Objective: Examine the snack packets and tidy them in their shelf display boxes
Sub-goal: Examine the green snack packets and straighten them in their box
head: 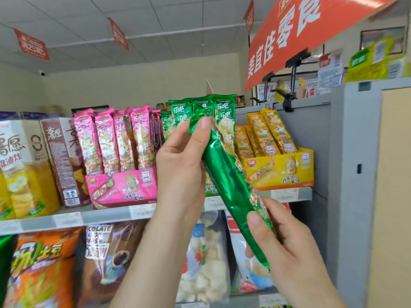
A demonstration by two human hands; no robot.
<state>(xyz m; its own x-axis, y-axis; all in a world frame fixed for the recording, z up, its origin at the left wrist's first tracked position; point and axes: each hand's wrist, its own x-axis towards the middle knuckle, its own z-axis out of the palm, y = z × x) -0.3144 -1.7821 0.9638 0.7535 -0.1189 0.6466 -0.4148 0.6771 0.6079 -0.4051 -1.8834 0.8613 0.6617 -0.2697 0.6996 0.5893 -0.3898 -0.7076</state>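
From the head camera, you hold one long, glossy green foil snack packet (224, 174) slantwise in front of the upper shelf (66, 218), off the shelf and out of its box. Your left hand (180, 165) pinches its upper end, thumb pressed on the foil. Your right hand (289, 245) grips the lower end, thumb on top and fingers (249, 252) curled underneath. Both hands are clamped on this same packet.

This looks like the examining step: the packet is turned so that mostly its plain green side faces you, with the printed face showing only along the right edge. Next, it probably needs to go back upright among the other green packets (200, 107) standing behind your hands. That calls for tilting it vertical, finding a gap in the row and sliding it down without creasing the neighbours.

The green cardboard display box (211, 190) is almost wholly hidden behind your left hand and the held packet, so I cannot tell whether it has a free slot. Beside it, the pink cardboard display box (124, 185) holds pink foil packets (111, 138), and the yellow cardboard display box (282, 172) holds yellow ones (266, 134), leaning. The packet's print is too blurred to read, and your left fingers behind it are out of sight.
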